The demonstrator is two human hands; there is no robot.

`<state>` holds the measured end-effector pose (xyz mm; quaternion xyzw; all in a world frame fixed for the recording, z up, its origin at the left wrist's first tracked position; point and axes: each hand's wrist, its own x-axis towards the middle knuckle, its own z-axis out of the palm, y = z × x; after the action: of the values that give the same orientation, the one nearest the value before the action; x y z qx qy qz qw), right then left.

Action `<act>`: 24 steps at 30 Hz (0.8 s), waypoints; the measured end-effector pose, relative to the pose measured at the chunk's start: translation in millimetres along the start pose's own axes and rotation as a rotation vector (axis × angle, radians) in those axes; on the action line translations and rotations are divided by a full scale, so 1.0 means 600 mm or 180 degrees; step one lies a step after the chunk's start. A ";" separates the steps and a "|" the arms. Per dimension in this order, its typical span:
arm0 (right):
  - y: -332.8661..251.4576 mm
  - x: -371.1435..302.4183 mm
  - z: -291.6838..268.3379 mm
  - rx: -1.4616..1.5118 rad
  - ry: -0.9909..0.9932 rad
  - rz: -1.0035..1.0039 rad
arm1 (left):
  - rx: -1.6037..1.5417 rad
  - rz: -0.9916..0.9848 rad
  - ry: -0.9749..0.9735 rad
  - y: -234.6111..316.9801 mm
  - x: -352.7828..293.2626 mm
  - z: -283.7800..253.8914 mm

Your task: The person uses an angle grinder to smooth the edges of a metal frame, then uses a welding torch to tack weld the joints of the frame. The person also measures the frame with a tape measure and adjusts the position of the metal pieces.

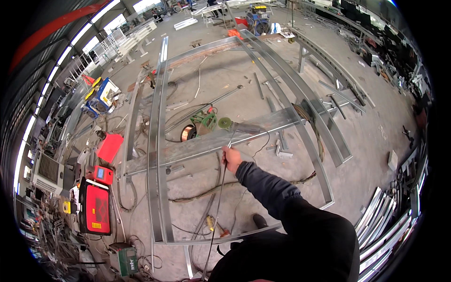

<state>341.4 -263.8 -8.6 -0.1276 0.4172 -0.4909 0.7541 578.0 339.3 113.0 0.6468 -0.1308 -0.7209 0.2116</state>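
Note:
My right hand (pixel 231 159) is closed around a long, thin dark cable (pixel 217 207), which runs from my fist to the lower edge of the picture. Just above the fist a short thin tip points toward a wide metal crossbeam (pixel 206 146). On the far side of this beam sits a green wire feeder (pixel 205 121) with a copper wire spool (pixel 188 133). A green disc (pixel 225 123) lies close by on the beam, beyond my hand. The beam spans the large metal frame (pixel 157 141). My left hand is out of sight.
A red welding machine (pixel 96 207) and a blue-and-white machine (pixel 101 96) stand at left. Cables (pixel 197 195) cross the floor inside the frame. Metal channels (pixel 300 94) extend along the right side. A hammer-like tool (pixel 224 232) lies near my foot, and metal bars (pixel 376 211) are piled at lower right.

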 end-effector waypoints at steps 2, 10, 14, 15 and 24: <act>-0.032 0.028 -0.017 -0.0183 0.0077 -0.0047 | -0.0125 -0.0164 0.0031 0.021 -0.004 0.011; -0.094 0.043 -0.056 -0.0258 0.0368 -0.0170 | -0.0749 -0.0044 -0.0928 -0.044 0.039 -0.103; -0.070 0.004 -0.054 0.0153 0.0115 -0.0011 | -0.0292 0.0225 -0.1324 -0.044 0.037 -0.150; -0.067 -0.011 -0.046 0.0287 0.0103 0.0010 | 0.0015 0.0172 -0.1140 -0.022 0.035 -0.150; 0.158 -0.178 0.086 0.0116 -0.0736 -0.0027 | 0.0963 0.0791 -0.0464 -0.072 0.058 -0.310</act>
<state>422.2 -138.4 20.2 -0.1714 0.3178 -0.4836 0.7973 753.4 376.5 38.4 0.5962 -0.3313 -0.7064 0.1894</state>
